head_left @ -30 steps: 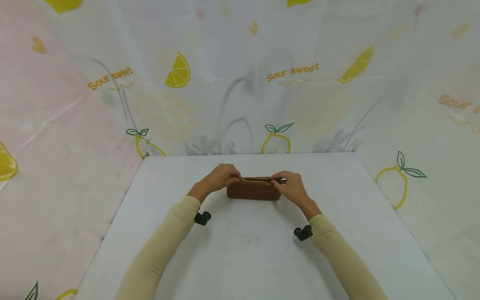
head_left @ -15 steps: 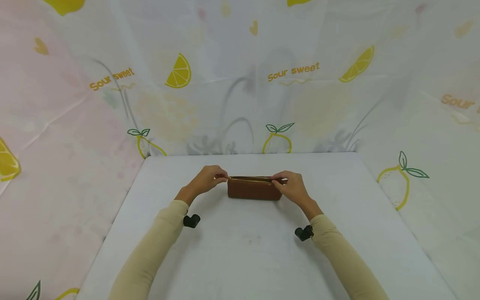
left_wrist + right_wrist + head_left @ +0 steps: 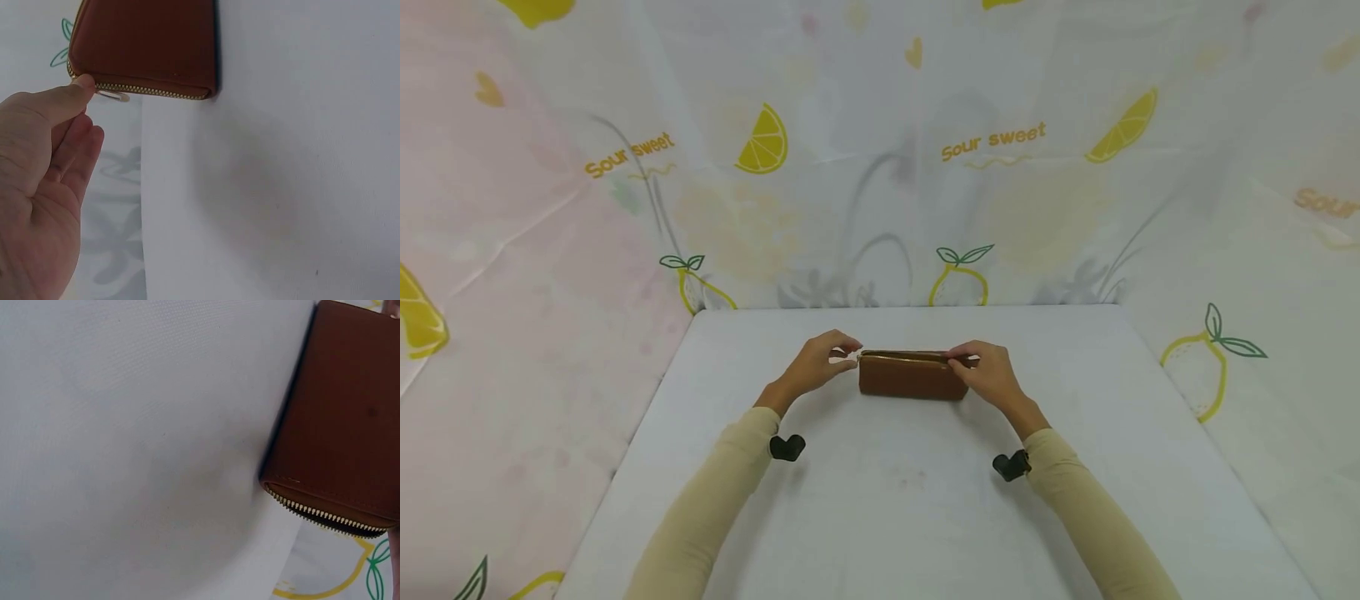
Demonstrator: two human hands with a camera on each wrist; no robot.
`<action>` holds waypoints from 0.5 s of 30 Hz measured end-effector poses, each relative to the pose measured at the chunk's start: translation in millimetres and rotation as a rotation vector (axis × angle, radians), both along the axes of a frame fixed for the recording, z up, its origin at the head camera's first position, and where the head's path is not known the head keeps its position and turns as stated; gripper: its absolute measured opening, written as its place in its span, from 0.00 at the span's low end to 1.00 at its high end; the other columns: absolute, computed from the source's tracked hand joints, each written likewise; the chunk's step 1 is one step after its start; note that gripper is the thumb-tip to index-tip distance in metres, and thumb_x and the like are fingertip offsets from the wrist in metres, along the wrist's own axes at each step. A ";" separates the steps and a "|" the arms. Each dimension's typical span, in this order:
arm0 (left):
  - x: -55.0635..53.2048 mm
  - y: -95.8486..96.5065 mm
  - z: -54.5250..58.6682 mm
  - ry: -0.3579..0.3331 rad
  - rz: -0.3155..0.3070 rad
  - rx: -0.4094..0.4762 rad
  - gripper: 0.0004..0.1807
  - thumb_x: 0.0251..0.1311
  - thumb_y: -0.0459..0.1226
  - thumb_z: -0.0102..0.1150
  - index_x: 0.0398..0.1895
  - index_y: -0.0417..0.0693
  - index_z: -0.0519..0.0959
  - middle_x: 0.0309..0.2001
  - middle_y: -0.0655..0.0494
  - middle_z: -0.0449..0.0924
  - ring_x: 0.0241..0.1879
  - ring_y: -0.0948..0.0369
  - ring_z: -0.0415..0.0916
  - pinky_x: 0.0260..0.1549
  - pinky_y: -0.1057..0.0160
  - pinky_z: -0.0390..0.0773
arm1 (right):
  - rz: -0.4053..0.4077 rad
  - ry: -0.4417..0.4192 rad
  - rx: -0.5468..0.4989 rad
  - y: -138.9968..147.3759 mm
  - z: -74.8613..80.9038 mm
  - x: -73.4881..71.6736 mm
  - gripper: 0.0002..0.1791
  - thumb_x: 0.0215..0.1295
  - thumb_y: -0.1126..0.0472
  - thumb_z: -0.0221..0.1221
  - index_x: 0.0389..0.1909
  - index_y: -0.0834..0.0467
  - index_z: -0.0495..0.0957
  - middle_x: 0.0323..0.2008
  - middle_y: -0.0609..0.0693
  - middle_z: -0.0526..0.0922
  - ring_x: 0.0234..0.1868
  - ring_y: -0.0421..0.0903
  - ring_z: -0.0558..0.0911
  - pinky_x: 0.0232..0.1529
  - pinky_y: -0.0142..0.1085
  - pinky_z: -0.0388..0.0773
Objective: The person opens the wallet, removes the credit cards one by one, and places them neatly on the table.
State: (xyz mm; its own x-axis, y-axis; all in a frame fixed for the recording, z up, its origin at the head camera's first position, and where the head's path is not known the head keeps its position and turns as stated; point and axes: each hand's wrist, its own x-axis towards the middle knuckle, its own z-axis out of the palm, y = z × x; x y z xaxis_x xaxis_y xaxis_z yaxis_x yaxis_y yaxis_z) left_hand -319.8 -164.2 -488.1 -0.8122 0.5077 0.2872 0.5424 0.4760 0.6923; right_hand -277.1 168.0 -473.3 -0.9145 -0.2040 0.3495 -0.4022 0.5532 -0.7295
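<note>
A brown zip-around wallet (image 3: 913, 377) stands upright on its long side on the white table, its gold zipper running along the top. My left hand (image 3: 815, 363) is at the wallet's upper left corner, thumb and index finger parted. Its thumb touches that corner in the left wrist view, beside the loose-hanging zipper pull (image 3: 114, 96). With thumb and fingers, my right hand (image 3: 992, 377) pinches the top edge near the right end. The right wrist view shows the zipper teeth (image 3: 325, 515) parted at that end, with a dark gap; most of the hand is outside it.
The white table (image 3: 901, 500) stretches around the wallet and toward the person. A lemon-patterned cloth (image 3: 857, 167) hangs behind the table and along both sides. Small dark wrist cameras (image 3: 787, 448) sit below the wrists.
My left hand moved left along the wallet's top to its left corner, then its thumb and index finger spread apart. The right hand keeps its pinch at the right end.
</note>
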 end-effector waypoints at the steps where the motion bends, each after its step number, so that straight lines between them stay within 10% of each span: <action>1: -0.3 1.5 -0.1 -0.006 0.000 0.004 0.15 0.59 0.30 0.67 0.49 0.39 0.80 0.46 0.50 0.80 0.47 0.55 0.79 0.49 0.63 0.78 | 0.001 0.001 0.002 0.0 -0.3 -0.1 0.06 0.59 0.69 0.66 0.37 0.63 0.86 0.37 0.55 0.86 0.41 0.51 0.84 0.41 0.40 0.82; 15: 3.9 7.4 -11.2 -0.141 0.178 0.036 0.09 0.61 0.37 0.66 0.42 0.44 0.83 0.39 0.55 0.85 0.40 0.59 0.82 0.41 0.60 0.80 | -0.001 0.001 0.003 0.7 -1.6 -0.9 0.06 0.59 0.70 0.66 0.37 0.63 0.86 0.37 0.55 0.86 0.41 0.51 0.84 0.41 0.40 0.82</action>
State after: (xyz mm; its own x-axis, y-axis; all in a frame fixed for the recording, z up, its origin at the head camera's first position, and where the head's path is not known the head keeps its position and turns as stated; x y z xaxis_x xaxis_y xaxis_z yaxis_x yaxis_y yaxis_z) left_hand -315.9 -156.8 -499.3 -0.9216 0.3442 0.1796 0.3485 0.5296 0.7734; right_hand -278.0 168.7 -474.9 -0.9145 -0.2039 0.3495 -0.4020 0.5558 -0.7276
